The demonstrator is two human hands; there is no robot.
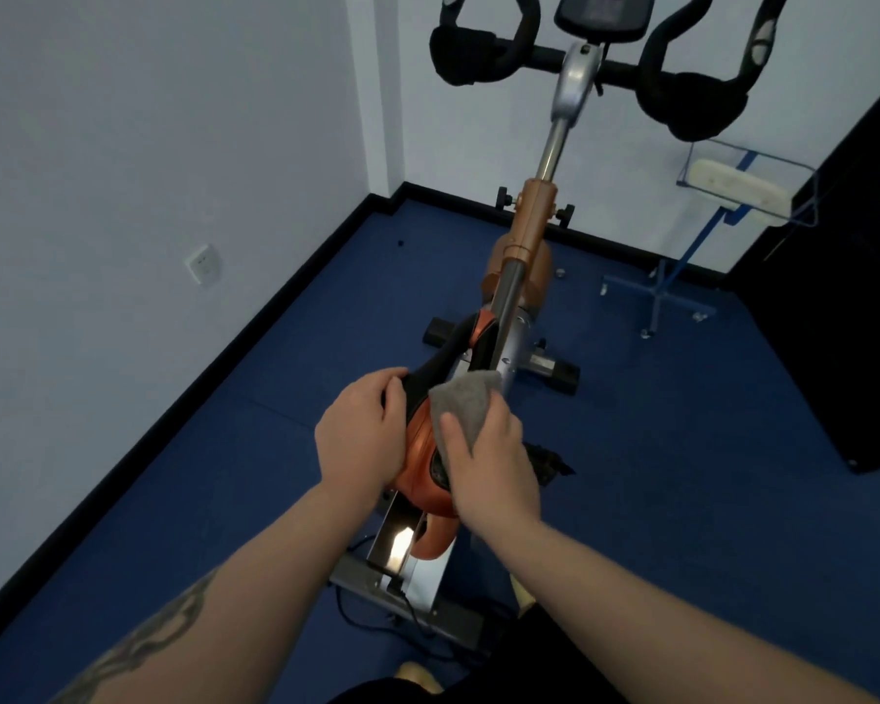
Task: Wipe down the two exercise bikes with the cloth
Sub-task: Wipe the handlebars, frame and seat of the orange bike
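1 exercise bike (524, 236) in view, orange and silver frame, standing on the blue floor (682, 449) in a room corner, front end toward the far wall. Person stands behind it, both bare forearms reaching down to the saddle (422, 449), which is orange with a black nose. Left hand (362, 439) rests on the saddle's left side, fingers curled over its edge at the black part: grip grasping the saddle. Right hand (489, 464) presses a grey cloth (466, 406) onto the saddle's right side, thumb laid over the cloth, the cloth's upper corner sticking out past the fingers toward the seat post; grip clenched on the cloth. Black padded handlebars (682, 88) and a dark console (603, 15) sit at the top of the silver stem. Right of the bike, well apart, a blue and clear stand (682, 266) carries a white power strip (737, 185). White wall socket (203, 264) on the left wall. Tall black cabinet (844, 297) at far right. Black cable (356, 609) lies on the floor by the rear base.
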